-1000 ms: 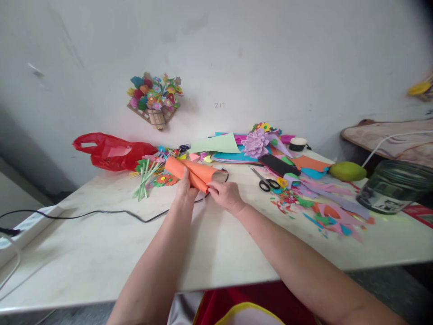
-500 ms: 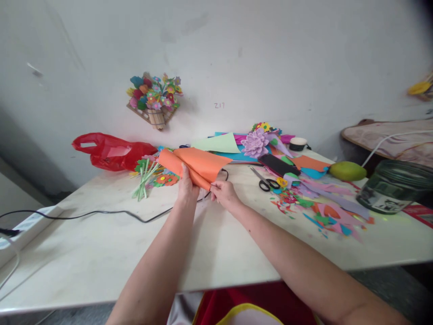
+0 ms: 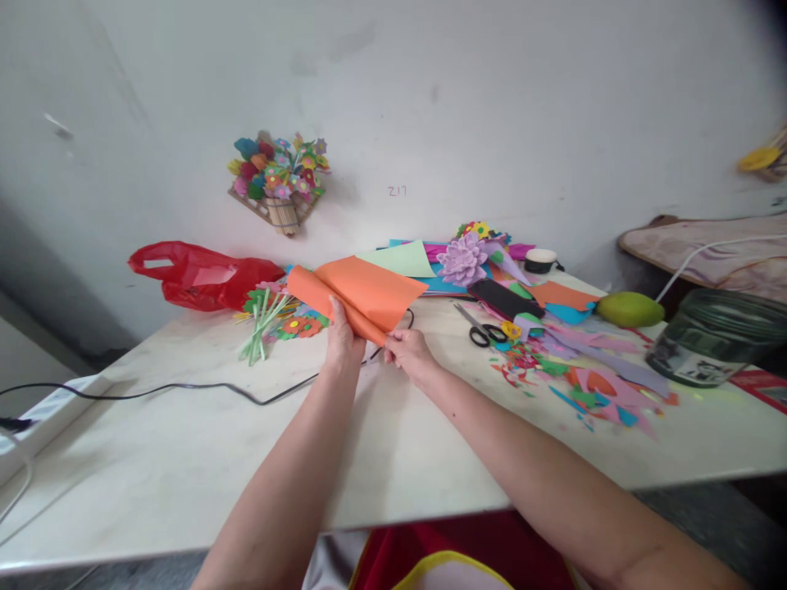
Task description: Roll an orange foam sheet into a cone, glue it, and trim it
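Over the table (image 3: 184,459), the orange sheet (image 3: 375,288) is gripped by the left hand (image 3: 345,340) and pinched at 1 end by the right hand (image 3: 408,352). It could be creased by tight squeezing.

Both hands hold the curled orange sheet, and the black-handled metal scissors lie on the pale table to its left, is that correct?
The side is wrong: the head view shows the black-handled metal scissors on the pale table to the right of the curled orange sheet. Left hand and right hand both hold it.
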Demonstrator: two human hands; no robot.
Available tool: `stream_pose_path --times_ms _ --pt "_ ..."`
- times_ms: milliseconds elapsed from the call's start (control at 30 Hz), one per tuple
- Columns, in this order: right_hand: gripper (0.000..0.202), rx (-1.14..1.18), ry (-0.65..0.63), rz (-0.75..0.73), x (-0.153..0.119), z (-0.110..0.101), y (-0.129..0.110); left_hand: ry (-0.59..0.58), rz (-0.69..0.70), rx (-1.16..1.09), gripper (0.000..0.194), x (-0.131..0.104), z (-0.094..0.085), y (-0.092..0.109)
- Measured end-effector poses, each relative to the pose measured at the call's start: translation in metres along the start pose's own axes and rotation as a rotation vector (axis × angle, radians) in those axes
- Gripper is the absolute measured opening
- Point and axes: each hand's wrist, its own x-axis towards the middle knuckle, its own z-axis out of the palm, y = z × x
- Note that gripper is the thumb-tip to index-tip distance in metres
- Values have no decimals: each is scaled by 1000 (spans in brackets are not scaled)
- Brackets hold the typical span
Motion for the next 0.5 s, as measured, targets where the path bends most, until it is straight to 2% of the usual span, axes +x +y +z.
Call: stream_pose_path --times_ms 200,500 --pt "10 60 -28 68 0 3 2 44 -41 -13 29 1 0 0" --pt "11 62 -7 50 -3 1 -5 0 7 31 25 -5 6 0"
